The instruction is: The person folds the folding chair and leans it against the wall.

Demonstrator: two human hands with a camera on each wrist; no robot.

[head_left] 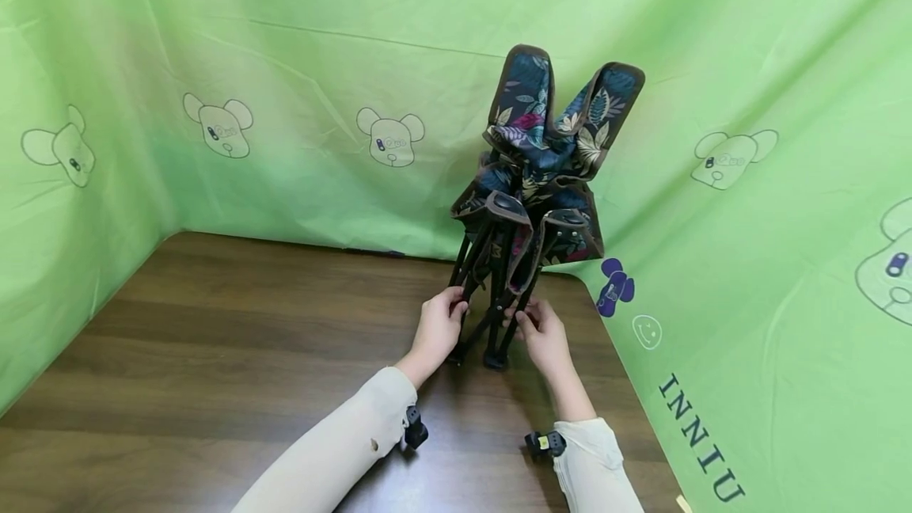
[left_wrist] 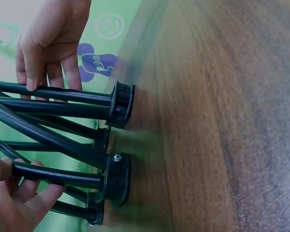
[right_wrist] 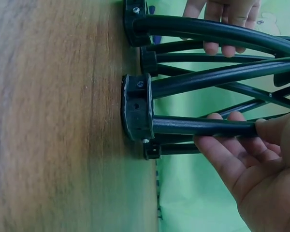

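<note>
The folding chair (head_left: pixel 541 180) was already squeezed shut and stood upright on the table (head_left: pixel 214 355). Its black legs (left_wrist: pixel 63 96) were gripped by the left hand (head_left: pixel 438 327) and the right hand (head_left: pixel 545 335). No bag was seen.

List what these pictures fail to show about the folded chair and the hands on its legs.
- Folding chair, head view: the bunched fabric hides the frame's upper joints.
- Left hand, left wrist view: cut off by the edge.
- Right hand, right wrist view: cut off by the edge.
- Table, left wrist view: blurred.
</note>
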